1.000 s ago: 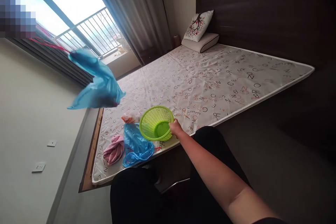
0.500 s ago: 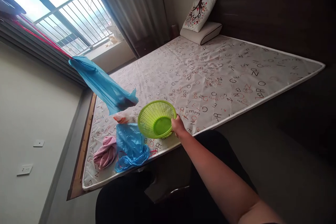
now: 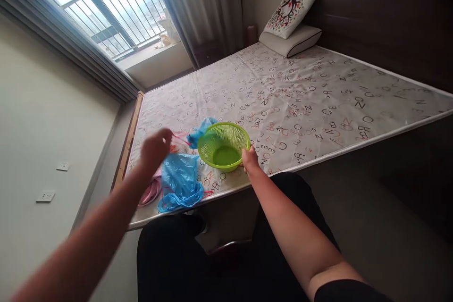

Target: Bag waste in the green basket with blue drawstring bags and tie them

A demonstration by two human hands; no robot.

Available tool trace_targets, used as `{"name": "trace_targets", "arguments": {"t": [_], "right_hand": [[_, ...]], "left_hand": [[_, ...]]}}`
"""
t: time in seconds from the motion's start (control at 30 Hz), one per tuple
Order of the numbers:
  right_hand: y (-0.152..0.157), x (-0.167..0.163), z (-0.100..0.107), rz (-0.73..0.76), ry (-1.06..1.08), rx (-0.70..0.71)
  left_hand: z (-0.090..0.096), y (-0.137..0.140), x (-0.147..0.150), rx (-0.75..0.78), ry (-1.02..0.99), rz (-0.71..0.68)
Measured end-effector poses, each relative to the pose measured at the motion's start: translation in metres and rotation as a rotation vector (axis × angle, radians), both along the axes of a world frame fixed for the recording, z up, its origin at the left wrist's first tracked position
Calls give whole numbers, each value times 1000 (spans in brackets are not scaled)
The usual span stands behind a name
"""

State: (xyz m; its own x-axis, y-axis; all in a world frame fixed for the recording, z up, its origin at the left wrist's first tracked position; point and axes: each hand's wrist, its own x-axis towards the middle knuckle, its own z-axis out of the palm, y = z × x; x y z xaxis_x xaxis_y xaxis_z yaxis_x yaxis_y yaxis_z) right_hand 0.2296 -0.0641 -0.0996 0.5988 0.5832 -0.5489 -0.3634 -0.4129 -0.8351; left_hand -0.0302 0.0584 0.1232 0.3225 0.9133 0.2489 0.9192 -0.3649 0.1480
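A light green plastic basket (image 3: 226,156) is tilted towards me over the near part of the mattress, with my right hand (image 3: 249,158) gripping its rim. Motion blurs my left hand (image 3: 155,150), but its fingers look pinched together at the pink-red drawstring (image 3: 181,138) of a blue plastic bag (image 3: 194,138). That bag is low behind the basket's left side, partly hidden by it. A second blue plastic bag (image 3: 181,177) lies crumpled at the near edge, next to a pink cloth (image 3: 152,192) that my left forearm partly covers.
The bare mattress (image 3: 300,104) has a letter print and a white piped edge. A tree-print cushion (image 3: 293,9) leans on a pillow (image 3: 290,41) by the dark headboard (image 3: 354,19). Grey curtains (image 3: 198,4) flank a railed window; a wall (image 3: 63,122) stands left.
My left hand has come into view from the upper left. The hanging blue bag has come down and right, behind the basket. My right hand still grips the basket.
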Motion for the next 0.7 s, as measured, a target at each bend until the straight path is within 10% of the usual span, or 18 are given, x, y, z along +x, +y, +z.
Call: {"name": "trace_targets", "arguments": {"t": [0.17, 0.3, 0.53, 0.7], "right_hand": [[-17, -7, 3, 9, 7, 49], [-16, -14, 2, -8, -3, 100], [-5, -21, -8, -11, 16, 196], [-1, -20, -13, 33, -13, 170]], "left_hand": [[-167, -113, -33, -367, -121, -27], [-242, -165, -41, -588, -204, -34], [-266, -187, -51, -692, -288, -57], [-215, -139, -53, -549, -341, -17]]}}
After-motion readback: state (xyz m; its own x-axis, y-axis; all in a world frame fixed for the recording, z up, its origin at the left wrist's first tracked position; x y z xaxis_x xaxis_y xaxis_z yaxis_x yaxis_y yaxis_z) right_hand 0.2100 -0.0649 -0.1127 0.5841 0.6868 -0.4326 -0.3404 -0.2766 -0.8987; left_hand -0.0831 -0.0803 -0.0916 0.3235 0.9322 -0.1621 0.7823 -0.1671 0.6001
